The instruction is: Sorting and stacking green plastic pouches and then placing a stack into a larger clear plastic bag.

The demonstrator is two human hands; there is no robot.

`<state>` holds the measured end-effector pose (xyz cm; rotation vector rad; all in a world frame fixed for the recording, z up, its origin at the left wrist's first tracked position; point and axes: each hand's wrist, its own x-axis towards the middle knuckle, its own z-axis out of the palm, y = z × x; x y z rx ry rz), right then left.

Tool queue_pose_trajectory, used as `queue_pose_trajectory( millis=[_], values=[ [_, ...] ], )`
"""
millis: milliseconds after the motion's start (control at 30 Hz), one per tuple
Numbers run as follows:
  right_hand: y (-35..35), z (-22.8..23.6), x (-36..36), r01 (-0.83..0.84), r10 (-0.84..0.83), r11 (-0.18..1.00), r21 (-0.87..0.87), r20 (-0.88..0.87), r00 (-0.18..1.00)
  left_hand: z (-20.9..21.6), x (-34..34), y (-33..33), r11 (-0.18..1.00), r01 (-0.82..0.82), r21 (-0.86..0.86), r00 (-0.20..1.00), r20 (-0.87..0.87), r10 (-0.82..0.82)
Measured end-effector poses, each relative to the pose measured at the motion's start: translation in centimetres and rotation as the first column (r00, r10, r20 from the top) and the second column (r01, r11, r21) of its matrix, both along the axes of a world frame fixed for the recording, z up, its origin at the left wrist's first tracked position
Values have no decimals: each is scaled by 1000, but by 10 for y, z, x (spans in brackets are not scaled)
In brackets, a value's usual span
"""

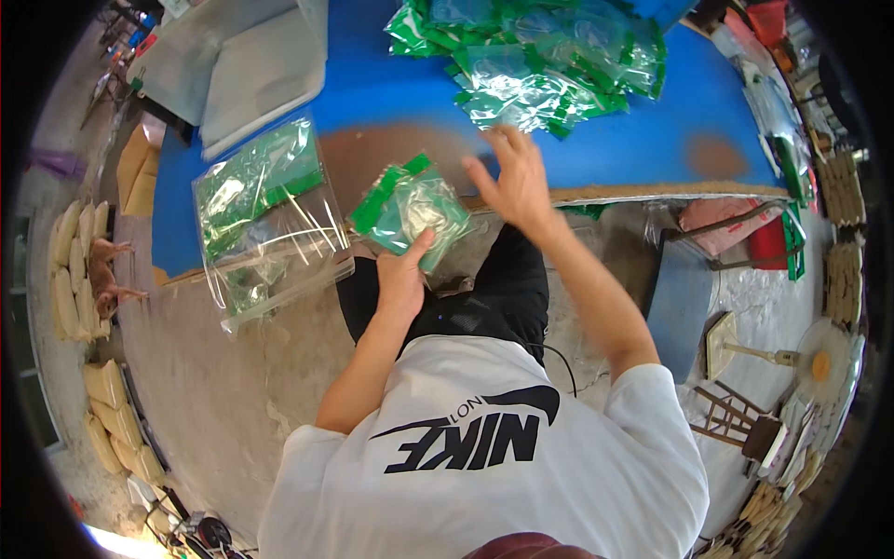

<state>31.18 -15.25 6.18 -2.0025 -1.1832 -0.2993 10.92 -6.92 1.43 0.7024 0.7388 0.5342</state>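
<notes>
My left hand (pixel 405 279) is closed on a small stack of clear plastic packets (pixel 414 210) with green edges, the thumb lying on top. It holds them just off the table's near edge, above my lap. My right hand (pixel 518 182) is empty, fingers apart and a little blurred. Its fingertips are at the near side of a loose pile of green-edged clear packets (pixel 559 70) on the blue table. Left of the stack, a larger clear plastic bag (pixel 270 219) lies at the table edge with several green packets inside.
The blue table (pixel 372 74) has brown worn patches. A translucent plastic bin (pixel 265 70) stands at the far left. To the right are a blue panel (pixel 677 307), a pink sack (pixel 726 224), a wooden stool (pixel 745 424) and a fan (pixel 819 365). Filled sacks (pixel 74 270) are stacked at left.
</notes>
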Motion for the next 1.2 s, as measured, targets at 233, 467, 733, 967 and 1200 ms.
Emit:
queue_pose_trajectory(
  millis=[233, 467, 733, 967, 1200],
  values=[
    [-26, -7, -22, -434, 452, 870, -234, 26, 892, -1, -20, 18, 984, 113, -136, 993, 35, -109],
    [56, -5, 80, 97, -111, 989, 115, 121, 986, -20, -21, 24, 980, 197, -43, 980, -5, -197],
    [21, -25, 17, -394, 409, 905, -164, 70, 910, -1, -44, 35, 977, 199, -77, 979, 54, -195],
    [82, 7, 63, -47, 50, 976, 213, -8, 999, -3, -24, 33, 968, 249, 21, 969, -10, -248],
    [88, -36, 29, 11, 154, 894, -448, 332, 931, -13, -45, 19, 985, 169, -43, 985, 56, -166]
  ],
)
